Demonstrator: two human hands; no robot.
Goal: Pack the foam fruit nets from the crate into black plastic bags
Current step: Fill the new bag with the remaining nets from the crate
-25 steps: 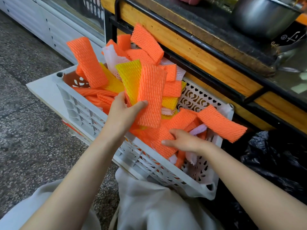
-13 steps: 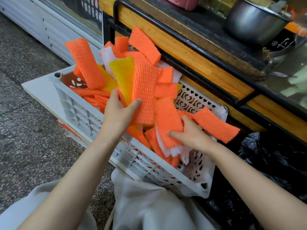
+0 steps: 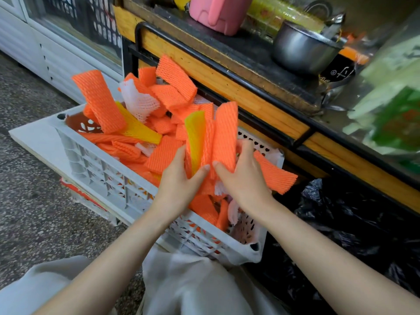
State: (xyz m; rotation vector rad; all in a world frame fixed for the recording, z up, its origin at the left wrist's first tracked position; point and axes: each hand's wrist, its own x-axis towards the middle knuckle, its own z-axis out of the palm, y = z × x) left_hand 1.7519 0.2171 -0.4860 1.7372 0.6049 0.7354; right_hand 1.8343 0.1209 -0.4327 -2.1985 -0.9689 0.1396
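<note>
Speckled floor [image 3: 34, 212], white crate [image 3: 102, 173]: your left hand [image 3: 179, 185] and right hand [image 3: 243, 178] clasp an upright foam-net bundle [image 3: 223, 133]; the black plastic bag [image 3: 341, 223] lies at four o'clock, nearer your right.

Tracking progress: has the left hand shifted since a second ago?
Yes. The left hand, gripping foam nets, moved along the white crate toward its right end, meeting the right hand.
</note>
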